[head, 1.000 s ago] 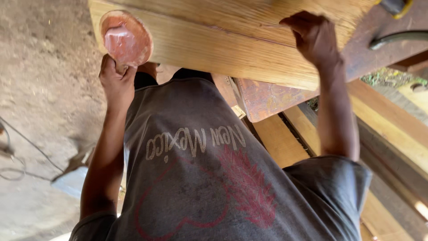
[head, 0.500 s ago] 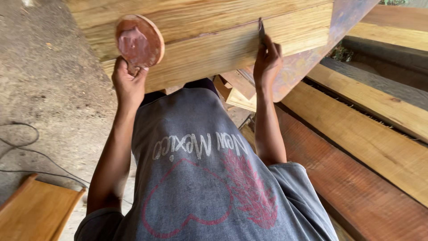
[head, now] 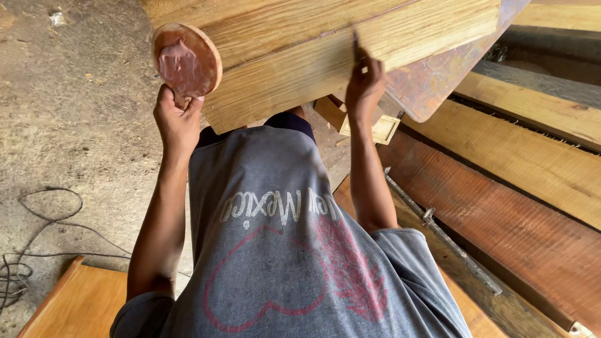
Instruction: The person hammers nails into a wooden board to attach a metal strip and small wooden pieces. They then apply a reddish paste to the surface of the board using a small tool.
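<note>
1. Up close, the wooden piece (head: 325,56) is pale yellow timber with long straight grain, built of stacked boards whose edges form steps; it fills the top of the view, above the person's grey shirt (head: 282,250).
2. Against the front edge of the wooden piece, the right hand (head: 364,84) is closed around a thin dark blade-like tool (head: 357,47), whose tip touches the wood.
3. At the left end of the wooden piece, the left hand (head: 177,122) grips from below a round wooden disc (head: 186,61) smeared with reddish-brown paste; the disc overlaps the wood's corner.
4. Just below the wooden piece, right of the right hand, lies a small pale wood block (head: 369,125).
5. Farther right of the wooden piece lie long planks (head: 519,206), reddish and yellow, with a metal strip (head: 438,231) along one.
6. Left of the wooden piece is dusty ground (head: 69,112) with a dark cable (head: 37,244).
</note>
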